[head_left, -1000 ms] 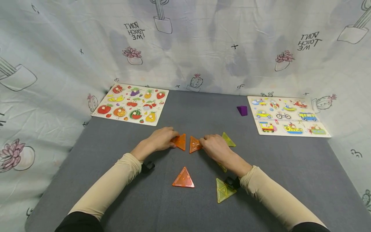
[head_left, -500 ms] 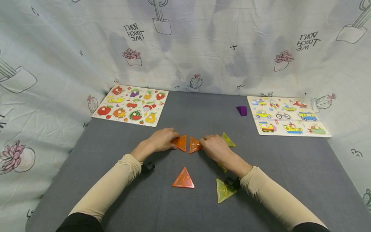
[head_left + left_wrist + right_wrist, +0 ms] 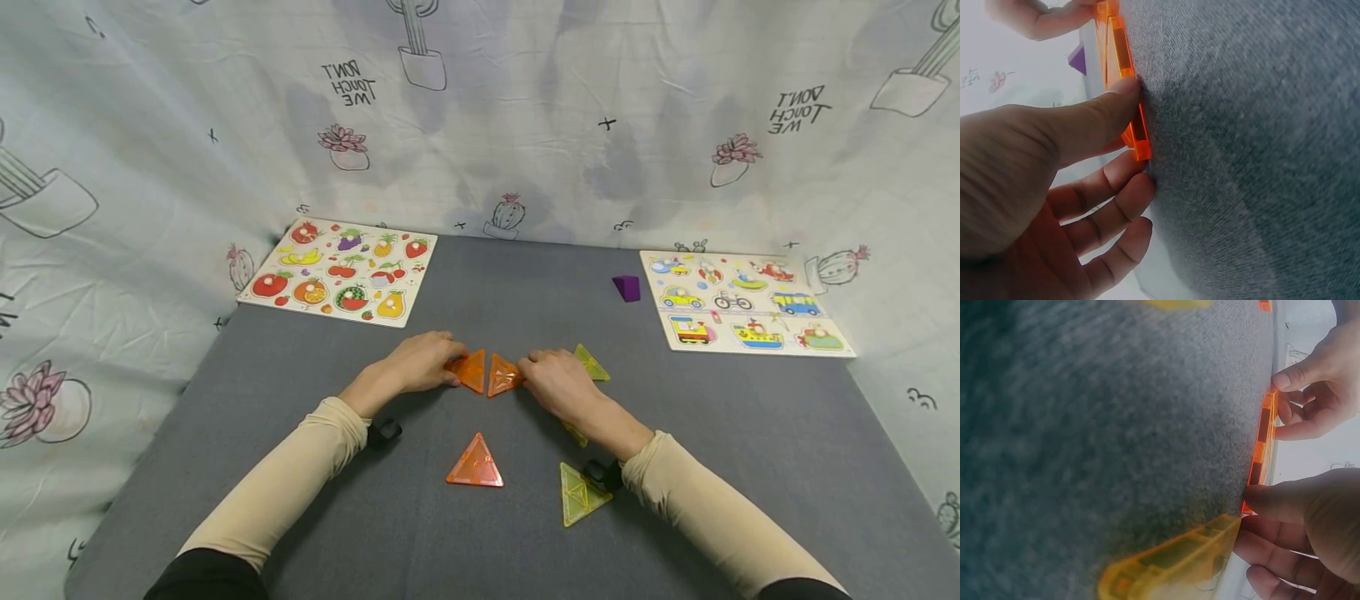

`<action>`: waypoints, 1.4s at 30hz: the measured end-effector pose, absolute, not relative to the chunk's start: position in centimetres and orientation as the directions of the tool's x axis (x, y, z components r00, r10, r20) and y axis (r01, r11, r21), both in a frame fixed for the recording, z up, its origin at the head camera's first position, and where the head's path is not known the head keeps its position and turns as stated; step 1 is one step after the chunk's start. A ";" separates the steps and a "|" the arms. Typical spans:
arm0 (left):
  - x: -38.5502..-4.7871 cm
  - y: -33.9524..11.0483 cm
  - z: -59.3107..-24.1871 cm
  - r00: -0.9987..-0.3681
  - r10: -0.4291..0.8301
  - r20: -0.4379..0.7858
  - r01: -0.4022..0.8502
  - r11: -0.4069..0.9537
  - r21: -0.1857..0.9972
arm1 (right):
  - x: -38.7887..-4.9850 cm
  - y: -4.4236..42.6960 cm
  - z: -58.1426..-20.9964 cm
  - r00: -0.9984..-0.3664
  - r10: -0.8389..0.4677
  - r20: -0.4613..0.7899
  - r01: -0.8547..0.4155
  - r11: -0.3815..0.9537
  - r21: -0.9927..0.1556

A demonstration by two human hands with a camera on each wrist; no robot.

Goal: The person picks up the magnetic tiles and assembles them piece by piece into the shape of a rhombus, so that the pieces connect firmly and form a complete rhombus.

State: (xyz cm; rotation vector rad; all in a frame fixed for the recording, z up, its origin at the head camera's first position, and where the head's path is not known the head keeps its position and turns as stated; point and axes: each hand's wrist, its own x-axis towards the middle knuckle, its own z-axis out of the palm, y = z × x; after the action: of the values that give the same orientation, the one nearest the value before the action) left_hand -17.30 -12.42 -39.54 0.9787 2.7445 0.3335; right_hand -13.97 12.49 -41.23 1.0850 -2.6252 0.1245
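Observation:
At the middle of the table, my left hand (image 3: 420, 362) pinches an orange translucent triangle tile (image 3: 473, 372) by its left side. My right hand (image 3: 561, 383) pinches a second orange triangle tile (image 3: 500, 377) by its right corner. Both tiles lie flat, straight edges facing each other across a thin gap. In the left wrist view, the thumb presses the edge of the orange tile (image 3: 1140, 142), other fingers beyond it. A third orange triangle tile (image 3: 476, 464) lies nearer. One yellow triangle tile (image 3: 591, 363) lies past my right hand; another yellow tile (image 3: 577, 432) is mostly hidden under that forearm.
Another yellow triangle tile (image 3: 581, 496) lies by the right wrist camera. A fruit puzzle board (image 3: 341, 271) sits back left, a vehicle puzzle board (image 3: 742, 300) back right. Beside the latter stands a purple block (image 3: 627, 288). A printed curtain (image 3: 540, 108) hangs behind the grey table (image 3: 390, 533).
The two orange tiles have come slightly closer, so the gap between them is narrower. Both hands have shifted only a little; the other tiles lie still.

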 end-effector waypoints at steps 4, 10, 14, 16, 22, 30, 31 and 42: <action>-17.3 -12.3 -39.6 -0.752 0.648 -0.116 0.598 0.746 0.293 | -13.9 12.4 -41.2 -0.677 -0.673 0.297 -0.701 0.713 0.017; -17.3 -12.5 -39.5 -0.761 0.638 -0.116 0.589 0.755 0.288 | -14.0 12.5 -41.1 -0.733 -0.627 0.266 -0.648 0.762 0.011; -17.4 -12.4 -39.6 -0.752 0.649 -0.112 0.603 0.747 0.279 | -14.0 12.5 -41.2 -0.752 -0.608 0.257 -0.623 0.782 0.028; -17.4 -12.3 -39.6 -0.745 0.658 -0.108 0.614 0.740 0.275 | -14.0 12.5 -41.2 -0.757 -0.603 0.252 -0.619 0.785 0.022; -17.3 -12.2 -39.7 -0.734 0.671 -0.103 0.630 0.729 0.267 | -13.7 12.5 -40.7 -0.794 -0.574 0.200 -0.601 0.791 -0.113; -17.3 -12.1 -39.7 -0.737 0.669 -0.096 0.624 0.728 0.284 | -13.8 12.1 -39.4 -0.839 -0.484 0.248 -0.543 0.746 -0.386; -17.3 -12.0 -39.7 -0.737 0.669 -0.094 0.623 0.727 0.289 | -13.8 12.0 -39.3 -0.838 -0.483 0.254 -0.546 0.740 -0.394; -16.9 -11.5 -40.3 -0.759 0.649 -0.059 0.580 0.714 0.392 | -12.7 11.4 -39.3 -0.722 -0.667 0.183 -0.687 0.659 -0.307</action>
State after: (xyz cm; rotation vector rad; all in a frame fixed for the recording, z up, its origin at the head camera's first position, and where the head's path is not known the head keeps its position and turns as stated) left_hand -16.88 -11.47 -40.31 0.9884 2.7270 0.5266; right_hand -12.67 11.36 -39.28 1.1481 -2.8113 0.5552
